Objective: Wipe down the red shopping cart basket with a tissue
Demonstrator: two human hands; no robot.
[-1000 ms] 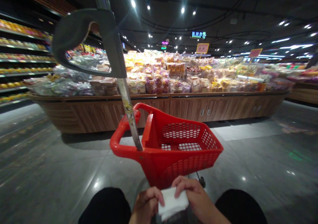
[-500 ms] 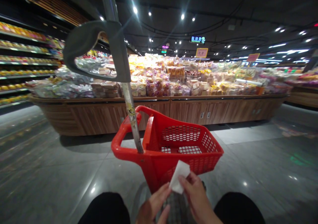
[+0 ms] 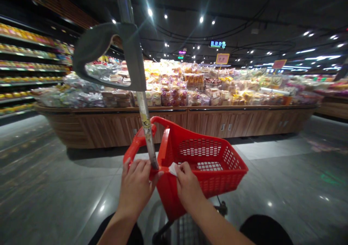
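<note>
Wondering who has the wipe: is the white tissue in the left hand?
No, the white tissue is at the fingertips of the right hand, while the left hand rests on the red basket's rim beside the metal pole.

Head-worn view, forward and downward

- White tissue [image 3: 173,169]: only a small crumpled corner shows, pinched by the right hand [image 3: 188,181] against the basket rim.
- Red plastic cart basket [image 3: 206,147]: perforated walls; its near rim lies under the left hand [image 3: 135,189], beside a metal pole [image 3: 146,129].
</note>
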